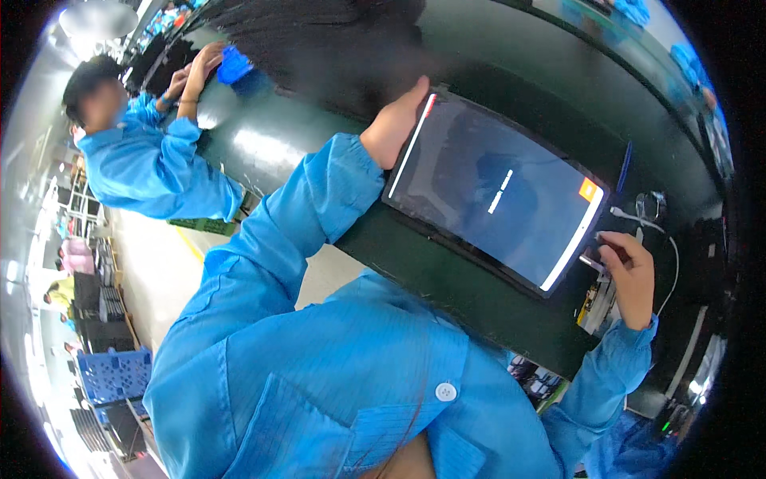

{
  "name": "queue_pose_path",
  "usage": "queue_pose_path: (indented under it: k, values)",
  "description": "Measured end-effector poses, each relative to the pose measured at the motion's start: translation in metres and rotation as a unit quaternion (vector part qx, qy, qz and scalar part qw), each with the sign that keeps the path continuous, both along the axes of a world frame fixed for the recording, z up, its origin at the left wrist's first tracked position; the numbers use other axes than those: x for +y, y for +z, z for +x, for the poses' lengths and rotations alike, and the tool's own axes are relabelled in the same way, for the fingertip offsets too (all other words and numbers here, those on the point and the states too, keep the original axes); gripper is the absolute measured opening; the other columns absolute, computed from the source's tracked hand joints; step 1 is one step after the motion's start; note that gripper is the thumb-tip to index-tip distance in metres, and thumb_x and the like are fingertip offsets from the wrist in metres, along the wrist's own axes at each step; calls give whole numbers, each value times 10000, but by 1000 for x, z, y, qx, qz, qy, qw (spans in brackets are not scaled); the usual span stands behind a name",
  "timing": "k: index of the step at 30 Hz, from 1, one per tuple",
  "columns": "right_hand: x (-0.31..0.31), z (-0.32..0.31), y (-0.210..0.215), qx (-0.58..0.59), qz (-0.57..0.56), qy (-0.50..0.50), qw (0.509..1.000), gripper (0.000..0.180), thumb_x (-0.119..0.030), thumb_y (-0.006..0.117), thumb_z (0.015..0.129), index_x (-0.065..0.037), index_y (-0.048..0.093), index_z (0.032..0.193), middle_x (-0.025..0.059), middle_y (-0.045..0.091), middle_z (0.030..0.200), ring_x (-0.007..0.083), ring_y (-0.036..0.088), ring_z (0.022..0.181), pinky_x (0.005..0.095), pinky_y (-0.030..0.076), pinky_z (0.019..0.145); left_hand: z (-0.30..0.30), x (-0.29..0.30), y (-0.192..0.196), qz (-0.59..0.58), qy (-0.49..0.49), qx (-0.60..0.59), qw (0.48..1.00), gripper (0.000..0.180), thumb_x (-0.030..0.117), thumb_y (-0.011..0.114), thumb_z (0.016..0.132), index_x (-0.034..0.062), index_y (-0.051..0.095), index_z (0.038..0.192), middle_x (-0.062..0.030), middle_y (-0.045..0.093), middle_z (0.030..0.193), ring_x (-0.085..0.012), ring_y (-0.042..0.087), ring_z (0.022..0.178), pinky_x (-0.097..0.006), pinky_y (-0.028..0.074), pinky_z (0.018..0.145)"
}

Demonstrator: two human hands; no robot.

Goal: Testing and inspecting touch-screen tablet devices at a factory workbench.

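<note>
At frame centre, on the dark green bench (415, 263): large tablet (495, 191), lying flat. Left hand (395, 120) gripping its upper-left edge. Right hand (630, 267), fingers pinched on a small connector (592, 259) beside its lower-right corner. White cable (638, 217) just above.

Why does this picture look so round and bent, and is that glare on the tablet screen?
Head view: the fisheye lens bows the dark workbench and blacks out the corners; the tablet, held between left hand and right hand, shows a dim bluish reflection rather than hard glare; the co-worker at the far left is blurred.
</note>
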State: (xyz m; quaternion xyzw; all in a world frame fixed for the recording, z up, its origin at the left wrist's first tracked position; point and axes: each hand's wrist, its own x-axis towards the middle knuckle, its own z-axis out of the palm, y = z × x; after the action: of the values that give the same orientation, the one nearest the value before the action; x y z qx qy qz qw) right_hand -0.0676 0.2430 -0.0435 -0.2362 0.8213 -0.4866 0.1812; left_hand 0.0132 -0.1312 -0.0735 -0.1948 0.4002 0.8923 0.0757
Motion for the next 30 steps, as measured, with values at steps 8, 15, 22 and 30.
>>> queue_pose_path:
  k: [8,15,22,30]
  values:
    - [-3,11,8,67,61,35,995,146,-38,657,689,-13,623,828,42,568,723,99,529,620,216,414,550,1,4,0,-97,82,2,992,475,452,353,896,35,579,906,-102,630,853,-204,592,751,-308,469,733]
    - [-2,11,2,71,46,24,996,143,-60,673,680,-19,634,811,56,583,718,100,524,603,228,417,543,4,8,3,-97,77,19,992,481,447,354,898,30,593,875,-95,635,823,-200,595,726,-300,472,707]
    - [-3,10,1,95,47,34,994,136,-59,673,672,-15,638,796,55,580,703,100,518,598,228,412,543,2,5,-2,-61,62,29,996,498,462,351,893,27,594,897,-102,634,843,-207,596,741,-307,471,712]
    - [-4,6,-10,141,27,38,989,124,-26,669,639,-1,627,753,56,548,660,113,496,580,233,387,528,3,4,1,12,-23,42,999,564,508,331,879,6,589,882,-147,632,863,-245,598,774,-338,460,776]
